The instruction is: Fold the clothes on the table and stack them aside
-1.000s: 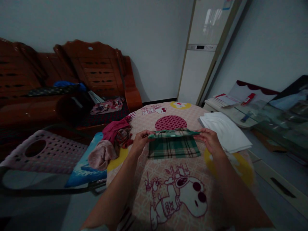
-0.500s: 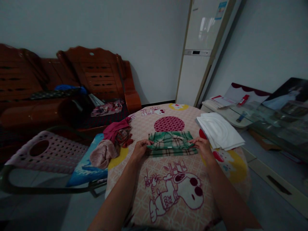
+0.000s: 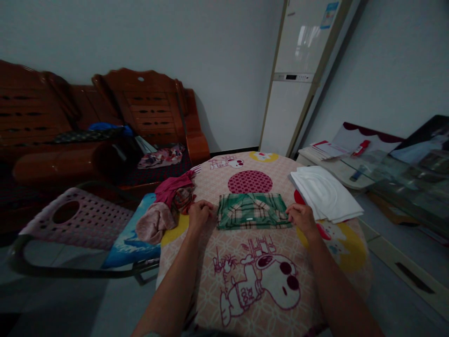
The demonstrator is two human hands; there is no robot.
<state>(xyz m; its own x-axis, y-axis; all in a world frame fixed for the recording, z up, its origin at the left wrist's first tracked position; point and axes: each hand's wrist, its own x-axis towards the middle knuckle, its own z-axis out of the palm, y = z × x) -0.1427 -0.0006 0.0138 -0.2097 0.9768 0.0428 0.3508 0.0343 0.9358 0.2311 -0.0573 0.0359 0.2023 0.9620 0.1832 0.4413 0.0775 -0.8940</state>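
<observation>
A green plaid garment (image 3: 252, 211), folded into a flat rectangle with a small white label near its front edge, lies on the round table. My left hand (image 3: 200, 215) rests just left of it, fingers curled together and holding nothing, with a narrow gap to the cloth. At the garment's right edge is my right hand (image 3: 301, 218), its fingertips pinched together on the cloth's border. The patterned tablecloth (image 3: 210, 295) beneath shows a cartoon dog.
Crumpled pink and red clothes (image 3: 171, 192) lie at the table's left edge, beside a woven chair (image 3: 84, 220) with a blue cushion (image 3: 133, 238). Folded white cloth (image 3: 322, 194) sits on the right. A wooden bench (image 3: 147, 112) and a glass shelf (image 3: 393, 173) stand beyond.
The garment's raised front layer, held at both ends before, now lies down flat towards me. My left hand has let go and moved left; my right hand has shifted slightly right.
</observation>
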